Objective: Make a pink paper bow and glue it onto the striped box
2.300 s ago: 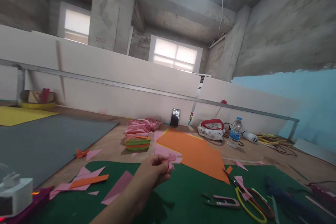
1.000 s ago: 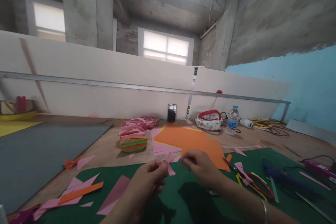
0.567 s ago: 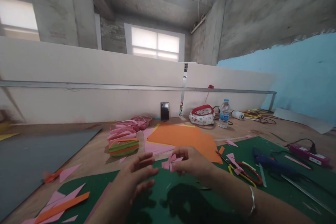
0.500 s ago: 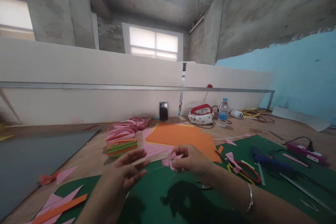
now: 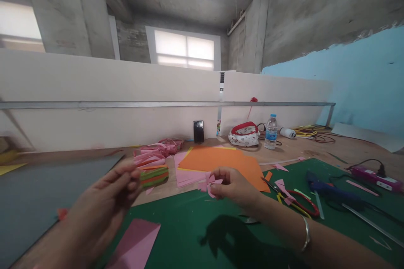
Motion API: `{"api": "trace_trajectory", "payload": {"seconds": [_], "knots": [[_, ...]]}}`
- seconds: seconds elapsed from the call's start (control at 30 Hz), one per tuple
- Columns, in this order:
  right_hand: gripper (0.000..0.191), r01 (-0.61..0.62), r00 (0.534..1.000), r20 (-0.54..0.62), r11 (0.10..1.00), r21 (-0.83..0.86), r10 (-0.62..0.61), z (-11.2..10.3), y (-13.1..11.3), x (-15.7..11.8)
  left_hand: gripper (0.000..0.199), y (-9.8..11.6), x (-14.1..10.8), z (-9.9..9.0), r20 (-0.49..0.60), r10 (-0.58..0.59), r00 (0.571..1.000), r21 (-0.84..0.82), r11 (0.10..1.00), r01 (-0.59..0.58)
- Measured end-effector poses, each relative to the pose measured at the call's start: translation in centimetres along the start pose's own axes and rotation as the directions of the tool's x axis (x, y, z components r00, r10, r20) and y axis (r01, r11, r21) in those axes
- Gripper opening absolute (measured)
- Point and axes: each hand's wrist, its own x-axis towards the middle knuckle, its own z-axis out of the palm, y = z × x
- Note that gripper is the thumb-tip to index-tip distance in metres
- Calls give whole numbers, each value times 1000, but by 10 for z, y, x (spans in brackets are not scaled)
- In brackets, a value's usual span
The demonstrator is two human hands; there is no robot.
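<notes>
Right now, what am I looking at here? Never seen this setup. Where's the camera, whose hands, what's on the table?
There is no machine: a person works with bare hands, and the one camera sits on their head, looking forward and down. The right hand, with a bangle on its wrist, pinches a small pink paper flower. The left hand is raised beside it, blurred, apparently holding nothing. Below lies a green cutting mat with a pink paper scrap, scissors and a blue glue gun. Further back are orange paper sheets, a phone leaning on the white wall and a water bottle.
</notes>
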Motion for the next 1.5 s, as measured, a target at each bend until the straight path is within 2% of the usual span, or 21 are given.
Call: {"api": "trace_trajectory", "payload": {"seconds": [0.1,0.17,0.27,0.4,0.53,0.63,0.8,1.03,1.3,1.5], "knots": [[17,32,999,5,999,9,-32,1,1,-1,39,-19,-11,15,122,-152,981,138,981,135],[19,38,999,12,999,13,-38,3,1,-2,46,-29,-19,23,144,-203,969,264,951,160],[22,31,999,37,999,11,-31,6,-1,-4,40,-37,-26,31,164,-165,973,377,922,93],[25,6,997,74,1000,-11,-5,12,-3,-8,30,-44,-27,37,255,-105,961,432,902,-17],[25,-22,995,92,999,-33,25,19,-5,-14,28,-53,-23,40,405,-125,906,441,895,-74],[24,-58,995,79,997,-58,62,23,-6,-17,29,-57,-22,39,478,-147,866,441,893,-92],[12,-159,987,19,981,-112,162,29,-4,-22,25,-55,-28,36,497,-163,852,463,881,-101],[11,-165,985,29,971,-174,173,31,0,-24,22,-50,-35,40,515,-214,830,471,880,-65],[8,-215,976,-15,962,-167,215,33,-4,-23,31,-46,-38,41,428,-177,886,514,854,-78],[6,-271,963,-28,949,-163,270,33,-4,-23,21,-46,-35,43,531,-178,828,542,823,-171]]}}
